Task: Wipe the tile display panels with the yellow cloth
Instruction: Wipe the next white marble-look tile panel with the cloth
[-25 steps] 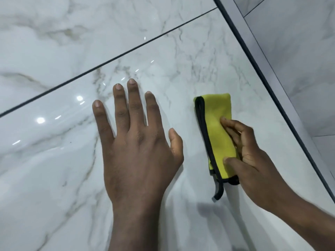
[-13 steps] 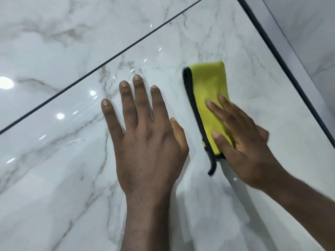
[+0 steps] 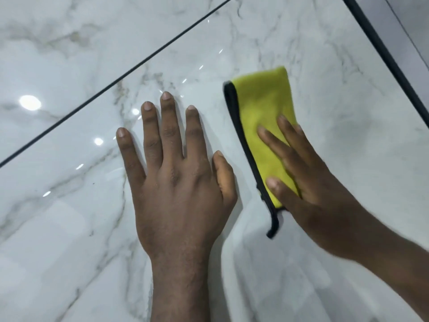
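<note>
Panel: a glossy white marble-look tile display panel [image 3: 69,228] with grey veins is seen across most of the view, and both hands are laid on it.
Cloth: a folded yellow microfibre cloth with black edging [image 3: 262,108] is spread flat on this panel, right of centre, with its black edge turned toward the left hand and a loose black tail [image 3: 274,226] trailing from its near corner.
Right hand: the right hand [image 3: 320,194] is pressed on the near half of the cloth with straight, slightly spread fingers; nothing is gripped, and the cloth's near right part is hidden under it.
Left hand: the left hand [image 3: 178,182] is laid flat on the bare tile just beside the cloth, fingers straight and fanned, nothing held.
Seam: a thin dark joint line [image 3: 116,82] is run diagonally beyond the left fingertips, dividing off a second marble-look panel [image 3: 69,43].
Frame: a black border strip [image 3: 385,54] is seen at the upper right, well apart from the cloth, with a plain grey surface [image 3: 399,19] beyond it.
Reflections: round ceiling-light glints [image 3: 30,102] are shown on the gloss.
</note>
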Action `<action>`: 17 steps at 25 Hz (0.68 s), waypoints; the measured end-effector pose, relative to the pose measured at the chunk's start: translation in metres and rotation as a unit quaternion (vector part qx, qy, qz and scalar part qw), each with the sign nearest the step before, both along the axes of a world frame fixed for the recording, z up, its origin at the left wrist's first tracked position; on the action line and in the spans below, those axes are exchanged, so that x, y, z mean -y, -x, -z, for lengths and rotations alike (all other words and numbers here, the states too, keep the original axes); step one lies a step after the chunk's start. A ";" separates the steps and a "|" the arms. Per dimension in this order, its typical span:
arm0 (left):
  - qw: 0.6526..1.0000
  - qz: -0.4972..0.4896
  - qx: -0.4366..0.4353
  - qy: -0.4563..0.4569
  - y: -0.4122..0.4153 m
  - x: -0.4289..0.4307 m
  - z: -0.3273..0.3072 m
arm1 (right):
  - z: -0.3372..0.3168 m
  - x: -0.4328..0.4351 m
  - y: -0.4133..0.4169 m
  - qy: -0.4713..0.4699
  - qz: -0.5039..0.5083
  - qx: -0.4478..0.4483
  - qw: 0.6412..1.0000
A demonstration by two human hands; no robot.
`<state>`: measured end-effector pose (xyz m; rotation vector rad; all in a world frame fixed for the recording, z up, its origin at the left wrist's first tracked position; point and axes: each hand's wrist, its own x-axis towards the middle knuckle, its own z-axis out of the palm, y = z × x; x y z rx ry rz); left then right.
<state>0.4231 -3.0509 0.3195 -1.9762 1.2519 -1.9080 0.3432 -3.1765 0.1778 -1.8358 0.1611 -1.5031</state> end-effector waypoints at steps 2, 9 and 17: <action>1.000 -0.003 0.004 0.000 0.000 0.000 0.002 | 0.019 -0.010 0.006 -0.008 0.001 -0.014 1.000; 1.000 -0.013 0.012 0.004 0.000 0.001 0.001 | -0.053 0.028 0.001 0.003 0.031 -0.004 0.999; 1.000 -0.012 0.013 0.006 0.000 0.001 0.000 | -0.013 0.016 0.009 0.016 0.024 -0.028 0.999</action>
